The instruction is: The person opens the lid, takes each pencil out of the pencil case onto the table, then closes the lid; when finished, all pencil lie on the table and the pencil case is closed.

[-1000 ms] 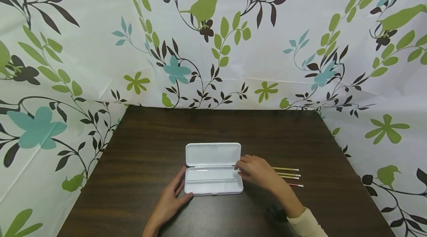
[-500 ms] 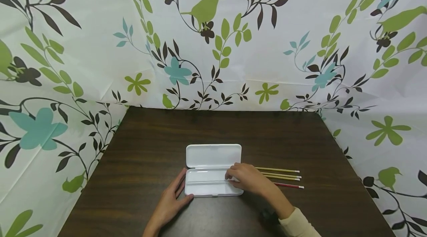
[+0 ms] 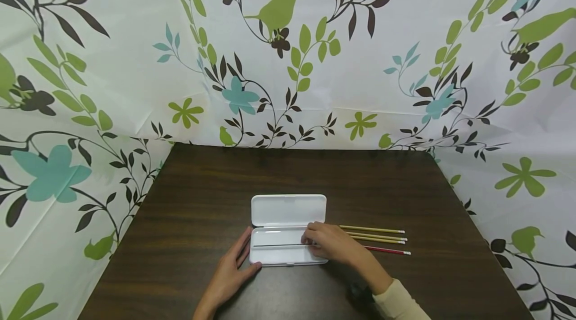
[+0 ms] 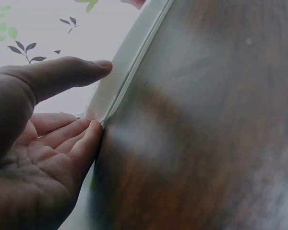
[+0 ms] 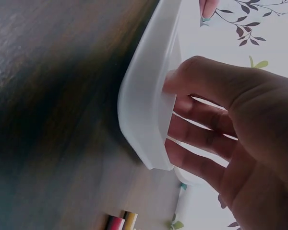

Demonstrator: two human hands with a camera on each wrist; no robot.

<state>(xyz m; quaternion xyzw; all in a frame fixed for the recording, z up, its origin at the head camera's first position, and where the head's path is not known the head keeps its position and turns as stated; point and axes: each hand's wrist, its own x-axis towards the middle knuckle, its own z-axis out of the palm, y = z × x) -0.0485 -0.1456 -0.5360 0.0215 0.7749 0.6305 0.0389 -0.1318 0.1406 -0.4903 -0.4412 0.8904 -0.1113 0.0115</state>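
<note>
A white pencil case [image 3: 279, 255] lies on the table with its lid [image 3: 288, 210] folded back. My left hand [image 3: 229, 265] rests at the case's left end, fingers nearly straight along that side and thumb at the front corner. In the left wrist view its fingertips [image 4: 92, 127] touch the case's end. My right hand [image 3: 330, 242] reaches into the right part of the case with bent fingers. In the right wrist view the thumb [image 5: 194, 76] dips behind the rim, hiding its tip; I cannot tell whether it pinches anything. A dark line runs along the case's inner divider.
Several yellow pencils [image 3: 378, 236] and a red pencil [image 3: 389, 250] lie right of the case, partly hidden by the right hand. The dark wooden table [image 3: 189, 200] meets a leaf-and-bird patterned cloth [image 3: 288, 110] at the back and sides.
My right hand has moved left from the case's right edge to over its inside. The line along the divider looks darker now. My left hand stays in place.
</note>
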